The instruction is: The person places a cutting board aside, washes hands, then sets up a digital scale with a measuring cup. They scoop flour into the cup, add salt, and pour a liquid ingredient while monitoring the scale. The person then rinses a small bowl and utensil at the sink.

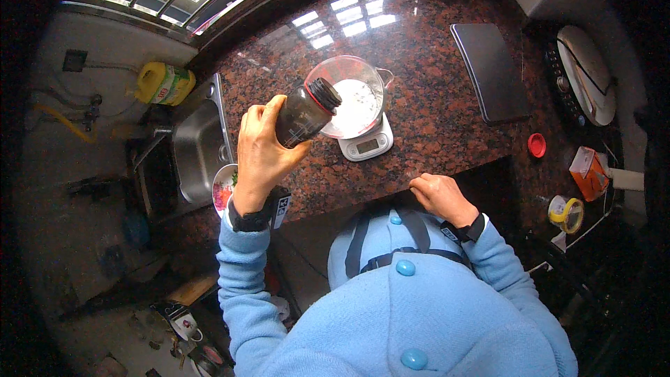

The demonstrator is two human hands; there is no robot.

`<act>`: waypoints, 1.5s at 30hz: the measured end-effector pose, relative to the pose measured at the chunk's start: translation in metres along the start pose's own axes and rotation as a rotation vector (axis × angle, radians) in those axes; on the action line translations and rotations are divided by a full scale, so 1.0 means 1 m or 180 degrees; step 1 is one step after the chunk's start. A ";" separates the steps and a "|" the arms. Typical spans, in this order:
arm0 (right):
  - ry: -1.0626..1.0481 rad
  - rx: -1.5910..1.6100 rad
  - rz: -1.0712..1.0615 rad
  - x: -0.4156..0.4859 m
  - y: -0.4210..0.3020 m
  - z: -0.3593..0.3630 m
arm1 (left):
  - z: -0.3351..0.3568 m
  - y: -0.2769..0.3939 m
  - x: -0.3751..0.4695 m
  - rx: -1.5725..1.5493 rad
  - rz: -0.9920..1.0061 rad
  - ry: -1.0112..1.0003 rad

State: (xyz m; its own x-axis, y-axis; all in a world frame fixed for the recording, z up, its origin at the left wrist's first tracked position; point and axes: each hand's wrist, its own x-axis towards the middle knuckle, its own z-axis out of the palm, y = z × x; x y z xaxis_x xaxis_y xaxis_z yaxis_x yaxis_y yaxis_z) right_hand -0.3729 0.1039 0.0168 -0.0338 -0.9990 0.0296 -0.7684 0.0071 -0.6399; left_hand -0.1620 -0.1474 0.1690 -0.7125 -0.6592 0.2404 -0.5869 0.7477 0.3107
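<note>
My left hand [264, 146] is wrapped around a dark bottle [301, 120], which tilts with its black-rimmed mouth over the left side of a clear bowl [335, 65]. White powder [358, 106] lies in the bowl, which has a small handle at its right. Beneath the bowl sits a white digital kitchen scale [374, 142], its display facing me. My right hand [437, 193] rests at the counter's front edge, right of the scale, with its fingers curled together; whether anything small is between them is hidden.
To the left are a steel sink [199, 152], a patterned bowl [221, 193] by my left wrist and a yellow jug [166, 84]. To the right lie a dark flat panel [492, 70], a red lid [536, 145], an orange box [589, 174] and a yellow tape roll [566, 214].
</note>
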 end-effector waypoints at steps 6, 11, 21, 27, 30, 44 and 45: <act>-0.0026 -0.0006 0.0048 0.000 0.000 -0.001 | -0.002 0.001 0.000 -0.0015 -0.0024 -0.0022; -0.0009 0.0049 0.0060 0.000 -0.001 -0.001 | -0.002 0.001 -0.001 0.0013 0.0002 0.0001; -0.0030 0.0059 0.0080 0.001 -0.001 -0.002 | -0.002 0.001 -0.001 0.0033 -0.0008 -0.0027; -0.0023 0.0005 0.0083 0.001 -0.002 -0.002 | -0.001 0.000 -0.002 0.0084 -0.0019 -0.0060; 0.0017 0.0034 0.0049 0.000 -0.002 -0.002 | -0.001 0.000 -0.003 0.0099 -0.0041 -0.0100; -0.0043 0.0075 0.0066 0.000 -0.001 -0.001 | -0.003 0.002 -0.002 0.0215 -0.0027 -0.0198; -0.0058 0.0078 0.0079 0.000 -0.001 -0.002 | -0.003 0.002 -0.002 0.0204 -0.0041 -0.0208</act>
State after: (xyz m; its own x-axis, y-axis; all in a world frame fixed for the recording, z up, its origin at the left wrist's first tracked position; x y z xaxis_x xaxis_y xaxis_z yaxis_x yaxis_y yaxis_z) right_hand -0.3733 0.1037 0.0185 -0.0410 -0.9992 -0.0004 -0.7516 0.0311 -0.6588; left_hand -0.1603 -0.1446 0.1717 -0.7271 -0.6637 0.1756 -0.6181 0.7441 0.2534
